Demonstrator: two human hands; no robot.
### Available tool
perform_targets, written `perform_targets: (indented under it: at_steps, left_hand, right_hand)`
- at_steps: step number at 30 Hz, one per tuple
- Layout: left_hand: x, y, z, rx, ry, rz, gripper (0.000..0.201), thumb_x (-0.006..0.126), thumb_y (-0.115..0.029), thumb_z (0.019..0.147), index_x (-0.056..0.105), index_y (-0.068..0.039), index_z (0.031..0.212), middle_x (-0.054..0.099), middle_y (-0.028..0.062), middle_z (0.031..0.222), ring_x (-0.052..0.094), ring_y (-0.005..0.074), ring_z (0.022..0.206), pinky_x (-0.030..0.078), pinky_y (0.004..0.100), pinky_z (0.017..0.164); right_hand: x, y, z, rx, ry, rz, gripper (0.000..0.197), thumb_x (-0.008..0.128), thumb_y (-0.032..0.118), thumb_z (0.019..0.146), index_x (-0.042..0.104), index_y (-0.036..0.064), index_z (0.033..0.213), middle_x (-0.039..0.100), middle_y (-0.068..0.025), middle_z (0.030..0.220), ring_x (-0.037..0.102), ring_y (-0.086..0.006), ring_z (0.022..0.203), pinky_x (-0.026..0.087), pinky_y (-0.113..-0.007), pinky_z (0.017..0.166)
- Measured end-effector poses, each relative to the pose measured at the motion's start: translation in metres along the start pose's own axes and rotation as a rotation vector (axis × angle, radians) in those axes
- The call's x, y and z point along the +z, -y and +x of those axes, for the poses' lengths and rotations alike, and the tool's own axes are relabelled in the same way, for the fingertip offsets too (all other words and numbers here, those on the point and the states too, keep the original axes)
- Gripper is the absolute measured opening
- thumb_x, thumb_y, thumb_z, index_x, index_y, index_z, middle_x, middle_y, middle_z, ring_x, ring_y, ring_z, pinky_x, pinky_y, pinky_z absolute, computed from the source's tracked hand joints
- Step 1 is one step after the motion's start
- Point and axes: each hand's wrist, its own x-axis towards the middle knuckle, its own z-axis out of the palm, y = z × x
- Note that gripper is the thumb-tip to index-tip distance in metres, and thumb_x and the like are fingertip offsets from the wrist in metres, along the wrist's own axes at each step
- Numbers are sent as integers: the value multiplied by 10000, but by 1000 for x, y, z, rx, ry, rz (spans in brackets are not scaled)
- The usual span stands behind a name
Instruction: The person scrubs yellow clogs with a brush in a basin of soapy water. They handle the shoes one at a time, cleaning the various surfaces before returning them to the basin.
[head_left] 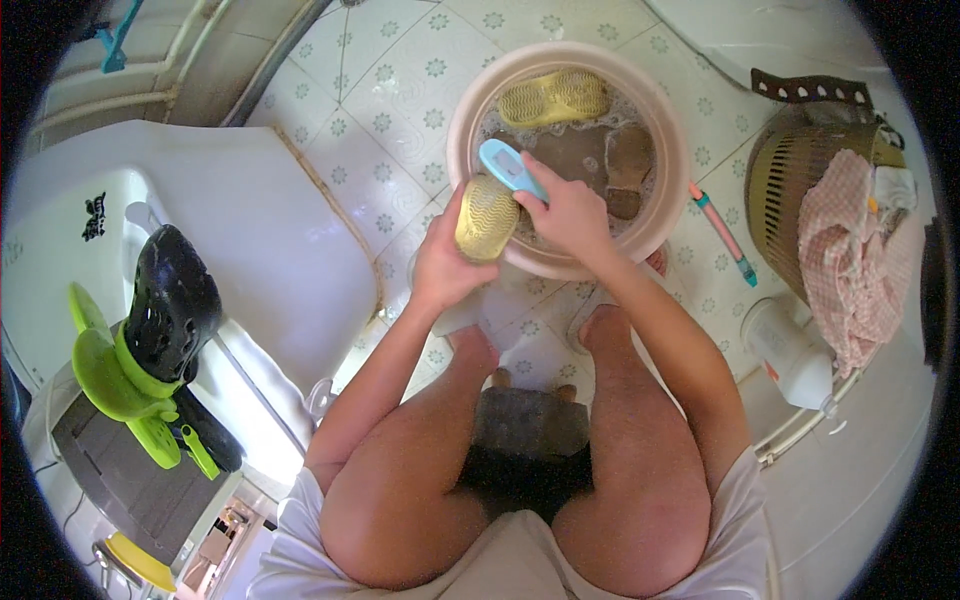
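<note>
My left hand [447, 265] grips a yellow shoe [487, 222], its ridged sole turned up, at the near left rim of a pale pink basin [462, 130]. My right hand [572, 215] is closed round a light blue scrubbing brush [500, 158], whose head is just above the shoe's far end. The brush's bristles are hidden underneath. Murky brown water with suds fills the basin. Another yellow shoe [555, 98] floats sole-up along the far side. A brownish, sole-shaped thing [628, 165] lies in the water at the right.
Right of the basin, an orange and teal stick [722, 235] lies on the tiled floor [400, 90]. Farther right are a basket [775, 205] with a checked cloth [850, 250] and a white bottle [790, 350]. Black clogs [172, 300] and green clogs [105, 365] stand at left beside a white appliance.
</note>
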Motion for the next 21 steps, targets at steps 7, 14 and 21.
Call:
perform_targets:
  at_steps: [7, 14, 21]
  left_hand:
    - [-1, 9, -1, 9, -4, 8, 1148, 847, -114, 597, 276, -65, 1592, 537, 186, 1437, 536, 308, 1330, 424, 385, 1114]
    - [3, 18, 0, 74, -45, -9, 1155, 846, -172, 582, 297, -145, 1598, 596, 201, 1307, 593, 357, 1206, 484, 429, 1039]
    - [0, 24, 2, 67, -14, -81, 1130, 829, -156, 599, 299, -135, 1597, 588, 186, 1343, 587, 343, 1237, 473, 412, 1058]
  right_hand:
    - [0, 1, -10, -15, 55, 123, 627, 623, 487, 929, 472, 289, 1505, 722, -215, 872, 701, -445, 842, 556, -536, 785]
    - [10, 3, -21, -168, 44, 94, 615, 631, 481, 927, 495, 277, 1491, 719, -210, 859, 697, -448, 824, 552, -544, 768]
    - [15, 4, -32, -146, 42, 46, 629, 632, 486, 930, 464, 314, 1510, 715, -197, 824, 696, -442, 803, 558, -520, 748]
